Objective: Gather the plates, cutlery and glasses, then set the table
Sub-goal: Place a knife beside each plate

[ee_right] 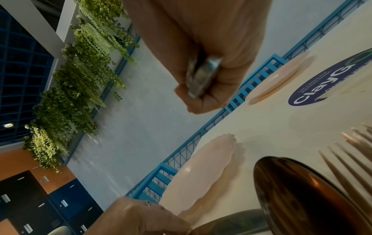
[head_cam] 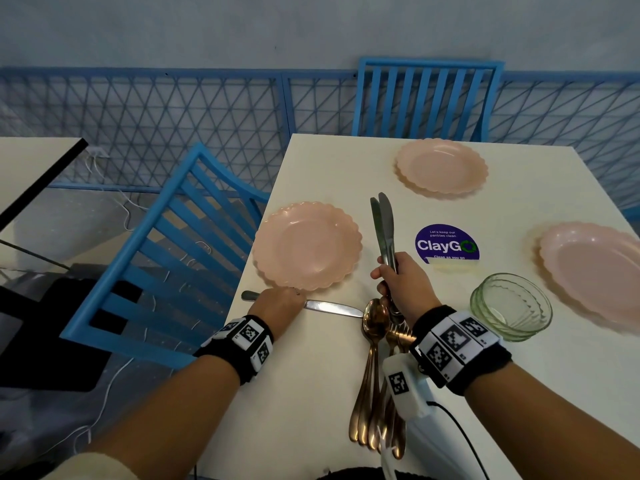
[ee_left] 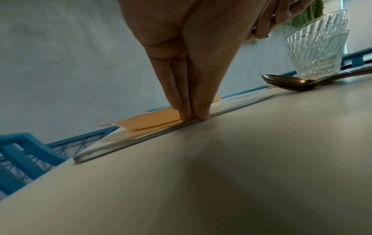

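Three pink scalloped plates sit on the white table (head_cam: 311, 393): a left plate (head_cam: 306, 245), a far plate (head_cam: 441, 168) and a right plate (head_cam: 595, 271). A silver knife (head_cam: 329, 308) lies flat just in front of the left plate. My left hand (head_cam: 277, 302) rests on it, with straight fingertips (ee_left: 181, 116) pressing its handle down. My right hand (head_cam: 398, 280) grips two more knives (head_cam: 382, 223) by their handles, blades pointing up. Copper spoons and forks (head_cam: 374, 382) lie in a bundle under my right wrist. A stack of ribbed glasses (head_cam: 510, 306) stands to the right of that wrist.
A purple ClayGo sticker (head_cam: 446, 244) marks the table's middle. Blue slatted chairs stand at the left side (head_cam: 166, 258) and the far side (head_cam: 427, 98). A blue lattice fence runs behind. Another table's corner (head_cam: 34, 168) shows at the far left.
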A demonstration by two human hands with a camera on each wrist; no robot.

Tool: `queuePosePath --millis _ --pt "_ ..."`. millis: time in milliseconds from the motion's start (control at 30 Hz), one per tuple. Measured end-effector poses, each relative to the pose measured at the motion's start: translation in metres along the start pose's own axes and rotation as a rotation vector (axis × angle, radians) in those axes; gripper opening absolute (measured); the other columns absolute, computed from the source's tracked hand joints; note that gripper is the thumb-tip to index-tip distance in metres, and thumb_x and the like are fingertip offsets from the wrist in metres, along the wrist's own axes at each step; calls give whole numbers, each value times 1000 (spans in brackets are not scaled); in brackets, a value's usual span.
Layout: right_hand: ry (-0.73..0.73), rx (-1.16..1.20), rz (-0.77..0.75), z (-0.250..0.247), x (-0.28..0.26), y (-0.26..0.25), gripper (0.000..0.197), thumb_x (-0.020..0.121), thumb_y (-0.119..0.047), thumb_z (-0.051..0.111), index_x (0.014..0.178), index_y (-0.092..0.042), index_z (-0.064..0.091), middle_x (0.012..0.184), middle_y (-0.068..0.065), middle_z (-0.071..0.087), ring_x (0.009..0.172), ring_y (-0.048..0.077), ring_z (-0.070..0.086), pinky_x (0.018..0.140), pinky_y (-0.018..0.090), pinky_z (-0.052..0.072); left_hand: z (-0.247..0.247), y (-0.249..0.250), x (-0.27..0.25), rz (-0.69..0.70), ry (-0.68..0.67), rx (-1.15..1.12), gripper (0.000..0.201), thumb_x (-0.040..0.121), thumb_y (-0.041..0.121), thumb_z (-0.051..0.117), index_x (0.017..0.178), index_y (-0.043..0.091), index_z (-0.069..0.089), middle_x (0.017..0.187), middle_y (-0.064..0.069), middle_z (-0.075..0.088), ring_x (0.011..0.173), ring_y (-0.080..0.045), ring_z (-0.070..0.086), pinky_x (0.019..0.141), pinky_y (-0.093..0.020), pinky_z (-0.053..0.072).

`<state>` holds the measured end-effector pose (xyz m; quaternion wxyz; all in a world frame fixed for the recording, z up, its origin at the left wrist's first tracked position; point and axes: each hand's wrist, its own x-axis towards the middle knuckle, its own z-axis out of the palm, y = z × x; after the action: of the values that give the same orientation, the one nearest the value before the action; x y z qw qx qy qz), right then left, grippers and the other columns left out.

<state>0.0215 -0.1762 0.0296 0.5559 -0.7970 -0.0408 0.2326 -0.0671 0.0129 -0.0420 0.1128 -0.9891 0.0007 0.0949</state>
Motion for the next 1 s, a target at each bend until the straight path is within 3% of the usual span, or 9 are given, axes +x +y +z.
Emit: queuePosePath --millis 100,300,367,500,567,667,800,900,1000 --pt "1 -3 -1 0 0 0 13 96 -8 37 105 -12 46 75 -3 57 52 12 45 49 22 40 -1 1 -3 -14 -41 -43 31 91 -1 47 115 9 64 98 -10 72 86 -29 70 65 -33 54" --pt "-4 14 10 0 -1 -1 15 96 -7 37 106 -11 47 75 -2 57 52 11 45 48 23 40 -7 3 -5 -23 -105 -90 39 96 -1 34 130 9 51 114 -12 65 102 -28 65 78 -34 51" --pt "-6 18 9 -1 -2 -2 15 96 -7 37 107 -11 47 75 -2 57 52 12 44 46 22 40 -13 2 -8 -27 -53 -159 38 93 -2 41 126 8 55 109 -13 67 97 -29 67 76 -35 52" --pt "-9 42 3 -4 -4 -3 15 97 -8 37 108 -11 47 76 -2 57 52 11 44 46 22 41 -38 0 -17 -69 336 -421 25 61 -2 82 84 5 75 71 -11 74 57 -25 71 49 -32 58" --pt "-13 54 6 -6 -7 -4 15 97 -9 37 108 -12 48 77 -2 58 52 10 45 45 21 41 -61 7 -18 -164 444 -676 15 78 9 73 92 5 75 82 -10 76 70 -25 71 66 -35 60" --pt "-21 87 -3 -5 -14 -6 17 97 -9 38 109 -10 49 77 -2 59 51 9 45 41 18 40 -91 24 -8 -295 362 -1034 24 92 16 55 109 6 69 93 -10 74 84 -21 69 85 -32 55" --pt "-30 123 -35 -10 -32 -9 17 97 -9 39 105 -5 52 67 2 58 45 12 44 37 20 37 -123 60 6 -301 65 -1518 26 98 17 43 113 7 61 92 -9 65 83 -20 64 79 -31 54" --pt "-26 158 -80 -20 -53 -11 15 97 -13 40 95 -7 53 53 1 50 39 14 42 41 26 36 -136 84 7 -216 64 -1631 20 97 17 44 97 9 63 73 -6 61 62 -20 58 79 -44 54" --pt "-6 201 -141 -35 -75 -14 19 98 -12 39 82 -16 50 46 -5 49 36 11 43 39 22 36 -147 103 5 -162 137 -1670 23 96 16 47 91 1 63 64 -16 55 45 -22 47 59 -39 49"
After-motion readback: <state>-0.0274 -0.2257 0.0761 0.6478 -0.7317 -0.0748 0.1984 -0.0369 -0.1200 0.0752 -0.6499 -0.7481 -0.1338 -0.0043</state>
